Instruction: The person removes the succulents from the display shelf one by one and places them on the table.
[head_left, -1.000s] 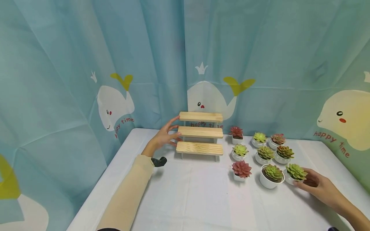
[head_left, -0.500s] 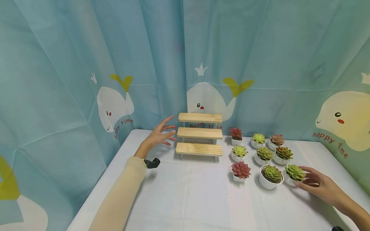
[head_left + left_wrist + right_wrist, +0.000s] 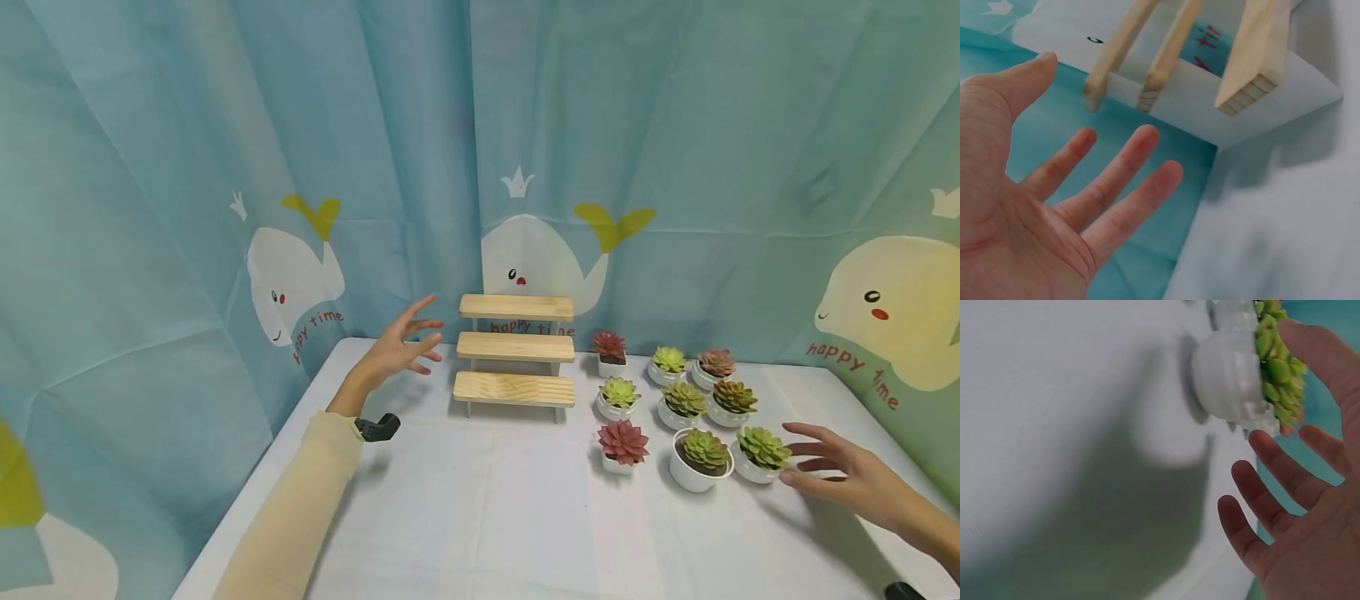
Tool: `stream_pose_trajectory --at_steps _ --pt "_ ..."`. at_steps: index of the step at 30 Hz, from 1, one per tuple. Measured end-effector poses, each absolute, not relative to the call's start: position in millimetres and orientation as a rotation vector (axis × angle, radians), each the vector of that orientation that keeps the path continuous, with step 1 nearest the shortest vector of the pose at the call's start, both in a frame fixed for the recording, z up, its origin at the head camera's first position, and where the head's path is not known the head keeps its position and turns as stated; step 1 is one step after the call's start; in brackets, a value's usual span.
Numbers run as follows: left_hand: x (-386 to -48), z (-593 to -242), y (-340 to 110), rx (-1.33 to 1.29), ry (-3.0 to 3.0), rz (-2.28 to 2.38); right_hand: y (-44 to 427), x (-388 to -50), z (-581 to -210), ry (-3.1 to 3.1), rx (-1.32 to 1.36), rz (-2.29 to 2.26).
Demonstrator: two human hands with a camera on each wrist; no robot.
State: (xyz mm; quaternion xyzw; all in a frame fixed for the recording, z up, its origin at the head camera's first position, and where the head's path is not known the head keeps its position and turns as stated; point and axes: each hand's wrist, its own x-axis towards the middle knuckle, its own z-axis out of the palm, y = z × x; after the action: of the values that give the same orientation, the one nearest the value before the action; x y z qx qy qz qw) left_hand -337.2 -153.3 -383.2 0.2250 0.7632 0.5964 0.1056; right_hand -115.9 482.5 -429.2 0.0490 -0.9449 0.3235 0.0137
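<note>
A three-step wooden shelf (image 3: pixel 514 388) stands at the back middle of the white table, its steps bare. Left of it, my left hand (image 3: pixel 390 350) hovers with fingers spread, apart from the shelf; the left wrist view shows its palm and the ends of the wooden steps (image 3: pixel 1249 94). On the right, my right hand (image 3: pixel 847 479) is just beside a green succulent in a white pot (image 3: pixel 756 473), the nearest of the group. In the right wrist view a gap shows between the fingers and that white pot (image 3: pixel 1225 375); the hand holds nothing.
Several potted succulents stand close together right of the shelf, among them a red one (image 3: pixel 623 442), a green one in a plain white pot (image 3: pixel 693 479) and a dark one (image 3: pixel 733 398). A blue whale-print curtain (image 3: pixel 420 167) hangs behind and beside the table.
My left hand has come off the shelf's left side and moved left. My right hand has let go of the green succulent's pot and drawn back to the right. The pots stay in place.
</note>
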Motion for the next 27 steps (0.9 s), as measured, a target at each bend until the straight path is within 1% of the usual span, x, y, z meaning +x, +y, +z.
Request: stream_pose_trajectory --at_steps 4,11,17,21,27 --pt "-333 -373 -156 0.698 2.286 1.748 488 -116 -422 -2.882 0.234 0.994" --pt "-330 -364 -159 0.702 2.306 1.762 486 -123 -402 -2.909 0.221 0.977" --pt "-326 -362 -157 0.717 2.411 1.75 479 -132 -384 -2.857 0.283 0.909" --pt "-322 -359 -152 0.757 2.599 1.655 474 -139 -372 -2.811 0.344 0.889" --pt "-317 -356 -146 0.866 2.856 1.45 456 -149 -357 -2.826 0.347 0.829"
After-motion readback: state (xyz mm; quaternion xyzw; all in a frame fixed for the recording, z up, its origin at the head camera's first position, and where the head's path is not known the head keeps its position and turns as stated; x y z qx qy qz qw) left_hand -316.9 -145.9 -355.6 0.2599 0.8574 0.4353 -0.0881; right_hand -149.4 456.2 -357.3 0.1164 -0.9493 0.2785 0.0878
